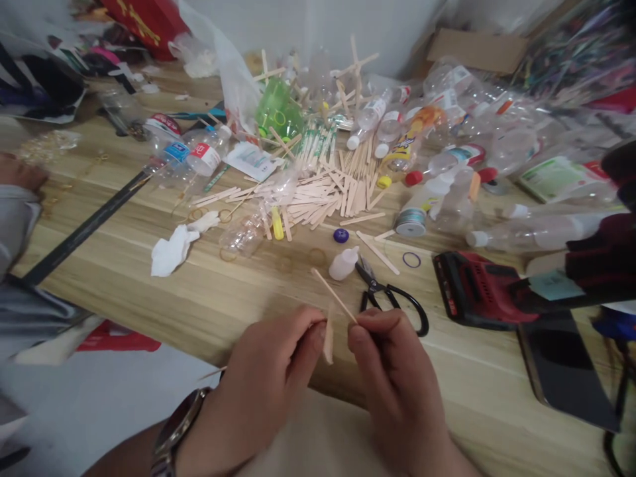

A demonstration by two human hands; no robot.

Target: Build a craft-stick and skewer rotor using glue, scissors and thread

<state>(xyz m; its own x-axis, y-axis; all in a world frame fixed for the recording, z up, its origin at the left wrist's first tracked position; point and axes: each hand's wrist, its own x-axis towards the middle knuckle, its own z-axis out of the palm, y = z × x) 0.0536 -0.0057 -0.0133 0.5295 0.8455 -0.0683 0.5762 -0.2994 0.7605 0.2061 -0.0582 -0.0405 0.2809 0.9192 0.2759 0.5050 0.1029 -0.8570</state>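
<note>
My left hand, with a watch on its wrist, pinches a flat wooden craft stick between thumb and fingers. In my right hand is a thin-looking wooden stick, pinched at its lower end and slanting up to the left. The two sticks are close together but look apart. Just beyond my hands lie black-handled scissors and a small white squeeze bottle. Behind them spreads a pile of loose craft sticks. Part of each held stick is hidden by my fingers.
Plastic bottles crowd the back right. A red and black cordless tool and a phone are at right. Crumpled tissue and a long dark strip lie left. Another person's hand rests at the far left.
</note>
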